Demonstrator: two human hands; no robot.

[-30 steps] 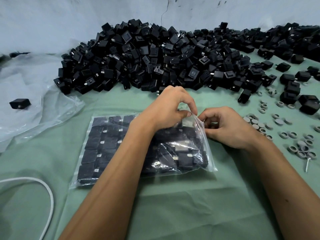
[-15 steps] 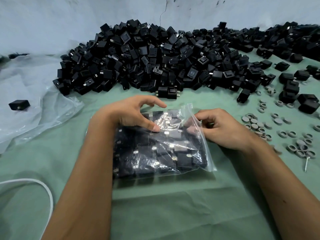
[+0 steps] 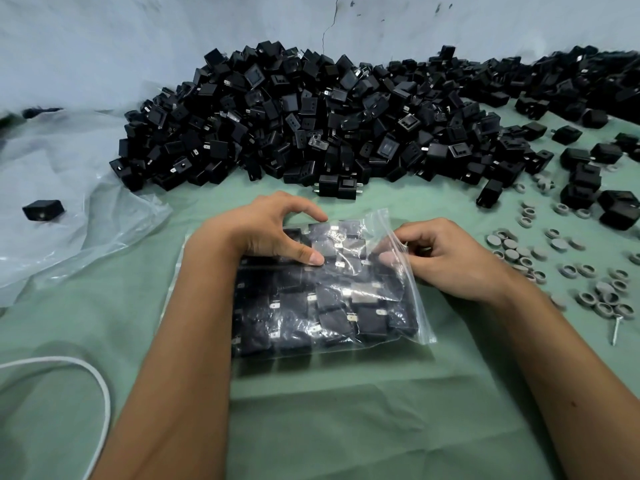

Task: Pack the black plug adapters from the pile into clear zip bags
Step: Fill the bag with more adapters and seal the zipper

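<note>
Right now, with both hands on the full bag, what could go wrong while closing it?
1. The zip bag looks packed tight with adapters, so its zip edge, pinched by the right hand, may not seal fully, and pieces could slip out.
2. Metal prongs press against the thin plastic; hard pressure from the left hand might puncture it.
3. Grey rings lie close beside the right hand and could be swept aside.

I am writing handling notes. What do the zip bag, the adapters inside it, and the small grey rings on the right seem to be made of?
Zip bag: thin clear plastic film, glossy; it wrinkles and glares.
Adapters: black bodies, probably moulded plastic, matt; bright flat prongs look like metal.
Grey rings: dull grey, perhaps rubber or plastic; cannot tell which.
</note>
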